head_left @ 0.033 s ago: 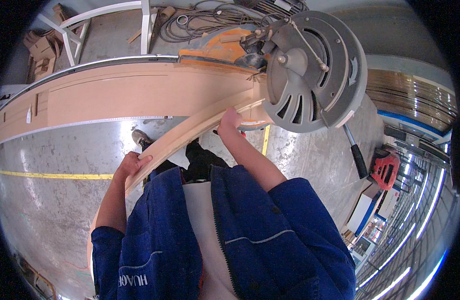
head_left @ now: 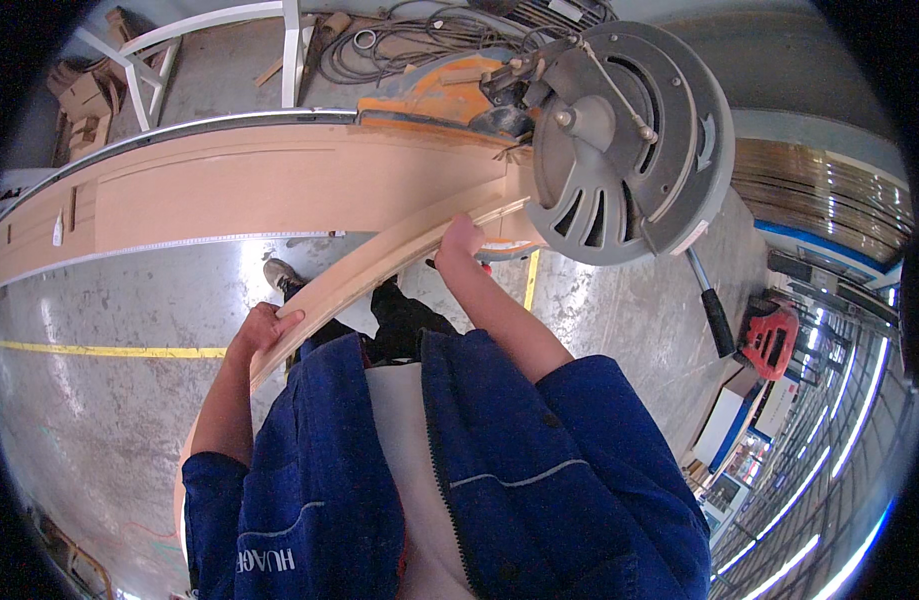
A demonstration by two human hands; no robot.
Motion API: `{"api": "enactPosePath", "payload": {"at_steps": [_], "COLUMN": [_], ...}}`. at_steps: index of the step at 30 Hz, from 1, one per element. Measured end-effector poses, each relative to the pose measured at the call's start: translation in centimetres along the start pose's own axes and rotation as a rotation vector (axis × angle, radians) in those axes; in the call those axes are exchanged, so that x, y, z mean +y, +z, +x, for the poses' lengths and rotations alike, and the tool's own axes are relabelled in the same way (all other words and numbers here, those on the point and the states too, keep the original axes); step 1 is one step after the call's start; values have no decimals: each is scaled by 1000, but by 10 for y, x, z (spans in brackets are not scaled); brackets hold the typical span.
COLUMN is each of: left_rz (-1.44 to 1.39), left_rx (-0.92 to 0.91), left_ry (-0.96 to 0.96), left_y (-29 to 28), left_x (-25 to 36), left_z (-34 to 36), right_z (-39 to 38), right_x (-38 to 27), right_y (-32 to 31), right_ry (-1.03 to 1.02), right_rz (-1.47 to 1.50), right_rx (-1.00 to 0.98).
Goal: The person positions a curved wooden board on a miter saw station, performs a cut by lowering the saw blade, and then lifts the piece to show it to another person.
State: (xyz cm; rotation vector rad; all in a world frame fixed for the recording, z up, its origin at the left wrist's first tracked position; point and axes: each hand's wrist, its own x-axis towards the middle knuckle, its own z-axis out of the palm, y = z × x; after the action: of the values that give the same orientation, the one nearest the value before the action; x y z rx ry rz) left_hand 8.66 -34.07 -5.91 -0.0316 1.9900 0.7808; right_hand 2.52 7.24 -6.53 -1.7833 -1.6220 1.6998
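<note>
On the near side of the saw (head_left: 629,140), the long wooden strip (head_left: 364,275) slants from near left to far right, its far end up at the left edge of the round grey guard. Contact with the blade: can't tell, guard hides it. Near end passes the left hand (head_left: 264,327) and seems to run on behind the left arm.

Delta vs previous frame: none I can see. Strip, hands and saw all sit where they were. My read: strip is being held steady at the saw, no feed between frames.

Left hand is clamped on the strip's near part, thumb on top. Right hand (head_left: 461,243) is closed round its near edge, close to the saw. Hands well apart.

Further out: tan bench top (head_left: 229,190) runs left of the saw, just beyond the strip. Black-ended handle (head_left: 717,322) sticks out near right of the guard, nobody on it. Cable coil (head_left: 419,55) and white frame (head_left: 291,60) on the far side.
</note>
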Motion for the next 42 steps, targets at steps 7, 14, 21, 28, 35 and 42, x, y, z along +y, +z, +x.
{"api": "enactPosePath", "payload": {"at_steps": [7,14,21,28,35,42], "left_rz": [40,11,-12,22,21,40], "left_rx": [-29,-28,-25,-71,-24,-46], "left_ry": [-26,-13,-1,-43,10,-40], "left_y": [-5,-5,-5,-7,-4,-5], "left_x": [5,6,5,4,1,2], "left_z": [-1,-4,-4,-2,-1,0], "right_z": [-16,-18,-16,-21,-27,-8], "right_x": [-15,-16,-16,-19,-24,-5], "right_y": [4,2,3,2,3,3], "right_ry": [25,-15,16,11,29,-9], "right_rz": [30,-33,-73,-41,-43,32], "right_rx": [45,25,56,16,47,-7]}}
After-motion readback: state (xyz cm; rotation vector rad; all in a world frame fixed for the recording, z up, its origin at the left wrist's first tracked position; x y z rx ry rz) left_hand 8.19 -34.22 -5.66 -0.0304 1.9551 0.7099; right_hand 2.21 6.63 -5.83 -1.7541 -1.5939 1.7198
